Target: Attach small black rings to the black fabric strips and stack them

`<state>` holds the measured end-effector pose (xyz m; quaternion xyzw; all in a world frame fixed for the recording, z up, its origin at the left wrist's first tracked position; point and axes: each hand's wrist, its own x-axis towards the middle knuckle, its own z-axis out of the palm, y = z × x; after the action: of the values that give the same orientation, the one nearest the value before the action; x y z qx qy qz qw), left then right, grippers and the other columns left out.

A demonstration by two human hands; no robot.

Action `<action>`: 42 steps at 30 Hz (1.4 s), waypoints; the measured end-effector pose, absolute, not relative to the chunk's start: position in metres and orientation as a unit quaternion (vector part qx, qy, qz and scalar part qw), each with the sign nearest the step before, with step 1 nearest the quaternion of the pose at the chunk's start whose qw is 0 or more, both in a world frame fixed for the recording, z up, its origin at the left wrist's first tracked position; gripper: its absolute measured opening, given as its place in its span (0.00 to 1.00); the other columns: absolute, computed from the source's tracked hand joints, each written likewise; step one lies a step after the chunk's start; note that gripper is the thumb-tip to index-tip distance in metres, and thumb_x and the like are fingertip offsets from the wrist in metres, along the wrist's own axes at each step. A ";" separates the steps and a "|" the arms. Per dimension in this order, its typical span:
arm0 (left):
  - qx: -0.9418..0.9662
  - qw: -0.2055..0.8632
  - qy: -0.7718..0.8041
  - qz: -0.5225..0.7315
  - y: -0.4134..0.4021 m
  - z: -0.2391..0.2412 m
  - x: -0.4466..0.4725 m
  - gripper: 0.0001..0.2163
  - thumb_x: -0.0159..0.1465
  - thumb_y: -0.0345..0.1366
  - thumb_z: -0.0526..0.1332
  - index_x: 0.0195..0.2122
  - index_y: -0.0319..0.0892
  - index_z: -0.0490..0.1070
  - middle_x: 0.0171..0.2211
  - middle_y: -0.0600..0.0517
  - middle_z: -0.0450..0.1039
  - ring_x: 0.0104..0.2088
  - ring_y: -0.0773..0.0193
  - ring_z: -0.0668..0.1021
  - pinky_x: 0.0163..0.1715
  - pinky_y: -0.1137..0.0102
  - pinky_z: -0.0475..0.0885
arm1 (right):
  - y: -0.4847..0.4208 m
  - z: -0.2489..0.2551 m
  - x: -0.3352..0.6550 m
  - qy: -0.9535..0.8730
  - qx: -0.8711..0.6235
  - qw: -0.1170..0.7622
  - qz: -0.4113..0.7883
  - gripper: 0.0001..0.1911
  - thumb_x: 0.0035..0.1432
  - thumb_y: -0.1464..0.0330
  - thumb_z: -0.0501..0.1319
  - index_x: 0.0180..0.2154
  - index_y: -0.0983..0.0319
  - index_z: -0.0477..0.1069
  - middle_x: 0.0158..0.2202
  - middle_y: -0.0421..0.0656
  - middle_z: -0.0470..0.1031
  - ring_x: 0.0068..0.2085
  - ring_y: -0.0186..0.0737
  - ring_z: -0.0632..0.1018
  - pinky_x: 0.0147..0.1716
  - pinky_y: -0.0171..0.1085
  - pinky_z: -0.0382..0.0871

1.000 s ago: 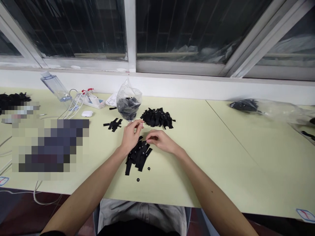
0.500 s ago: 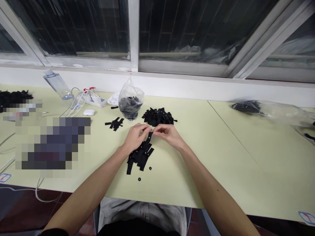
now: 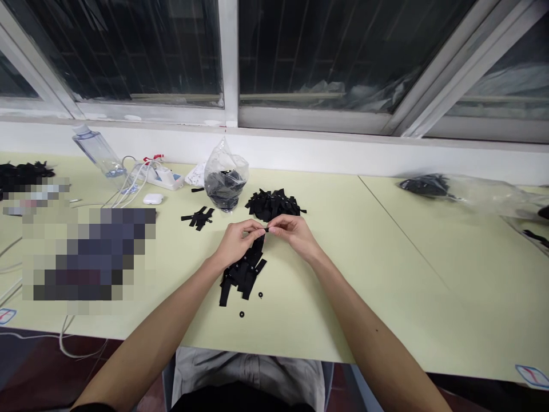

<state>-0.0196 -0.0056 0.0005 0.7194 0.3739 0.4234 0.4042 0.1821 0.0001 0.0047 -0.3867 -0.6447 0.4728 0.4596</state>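
My left hand (image 3: 240, 240) and my right hand (image 3: 294, 232) meet in front of me, fingertips almost touching. Both pinch a small black fabric strip (image 3: 266, 230), mostly hidden by the fingers. Just below lies a loose pile of black strips (image 3: 244, 272) with small white marks. Two small black rings, a nearer ring (image 3: 242, 314) and a farther ring (image 3: 260, 294), rest on the table by that pile. Behind my hands is a larger heap of black strips (image 3: 274, 203). A few more black strips (image 3: 197, 217) lie to the left.
A clear plastic bag (image 3: 226, 177) of black pieces stands at the back. Left of it are a white earbud case (image 3: 153, 198), a power strip (image 3: 169, 178) with cables and a tilted water bottle (image 3: 100, 151). Another plastic bag (image 3: 472, 189) lies far right. Windows (image 3: 355, 57) rise behind the table (image 3: 386, 274).
The strip that hung below my fingertips now shows only as a short black bit between them. My left fingers have shifted slightly. The whole view has moved a little.
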 end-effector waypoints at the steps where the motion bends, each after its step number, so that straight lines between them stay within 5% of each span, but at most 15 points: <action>1: 0.719 0.405 0.372 0.425 -0.006 0.001 -0.019 0.11 0.66 0.43 0.60 0.38 0.42 0.76 0.36 0.50 0.79 0.38 0.60 0.81 0.42 0.67 0.73 | 0.000 0.004 0.182 -0.641 -0.387 0.462 0.475 0.11 0.53 0.60 0.69 0.33 0.61 0.76 0.33 0.42 0.78 0.35 0.39 0.77 0.39 0.40 0.71; 11: 0.687 0.362 0.416 0.474 -0.003 0.005 -0.024 0.12 0.68 0.45 0.57 0.38 0.41 0.73 0.29 0.53 0.77 0.31 0.65 0.77 0.37 0.71 0.69 | -0.005 0.017 0.182 -0.561 -0.330 0.516 0.557 0.12 0.52 0.65 0.72 0.36 0.59 0.72 0.33 0.40 0.75 0.29 0.32 0.71 0.30 0.34 0.65; 18: 0.671 0.325 0.455 0.487 -0.005 0.008 -0.026 0.11 0.69 0.46 0.56 0.41 0.43 0.70 0.27 0.55 0.77 0.24 0.68 0.71 0.30 0.72 0.64 | -0.023 0.026 0.168 -0.648 -0.272 0.347 0.622 0.07 0.52 0.66 0.72 0.35 0.60 0.79 0.32 0.43 0.78 0.32 0.38 0.76 0.33 0.38 0.69; 24: 0.677 0.317 0.465 0.475 -0.006 0.008 -0.025 0.11 0.68 0.46 0.57 0.41 0.44 0.68 0.28 0.56 0.79 0.19 0.70 0.68 0.27 0.73 0.63 | -0.024 0.016 0.159 -0.753 -0.328 0.278 0.499 0.07 0.58 0.63 0.67 0.36 0.57 0.80 0.36 0.44 0.78 0.38 0.41 0.76 0.38 0.41 0.70; 28: 0.679 0.310 0.446 0.493 -0.003 0.004 -0.025 0.09 0.68 0.44 0.57 0.39 0.43 0.67 0.30 0.54 0.78 0.28 0.67 0.76 0.34 0.72 0.68 | -0.022 0.015 0.161 -0.797 -0.325 0.283 0.423 0.05 0.59 0.67 0.64 0.37 0.55 0.80 0.39 0.43 0.78 0.44 0.43 0.75 0.44 0.43 0.69; 32: 0.686 0.297 0.424 0.511 0.002 0.000 -0.025 0.09 0.67 0.42 0.60 0.36 0.42 0.71 0.35 0.51 0.76 0.37 0.64 0.77 0.41 0.70 0.70 | -0.019 0.013 0.162 -0.779 -0.391 0.362 0.332 0.09 0.61 0.69 0.61 0.43 0.56 0.76 0.40 0.43 0.77 0.41 0.41 0.74 0.39 0.41 0.67; 36: 0.668 0.342 0.417 0.513 0.004 -0.005 -0.024 0.10 0.65 0.44 0.62 0.36 0.41 0.73 0.32 0.52 0.75 0.33 0.65 0.76 0.38 0.70 0.71 | -0.015 0.007 0.160 -0.706 -0.460 0.453 0.292 0.09 0.63 0.62 0.60 0.41 0.58 0.74 0.36 0.43 0.76 0.33 0.38 0.71 0.32 0.39 0.64; 42: 0.639 0.417 0.405 0.504 0.002 -0.010 -0.021 0.12 0.62 0.46 0.64 0.36 0.41 0.75 0.30 0.52 0.76 0.29 0.64 0.77 0.33 0.70 0.72 | -0.014 -0.002 0.152 -0.682 -0.436 0.456 0.370 0.12 0.59 0.58 0.64 0.38 0.59 0.74 0.33 0.42 0.75 0.32 0.38 0.71 0.31 0.38 0.63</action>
<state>-0.0209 0.0016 -0.0097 0.6392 0.4053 0.5035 0.4167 0.1523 -0.0137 -0.0018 -0.4357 -0.6822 0.3696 0.4563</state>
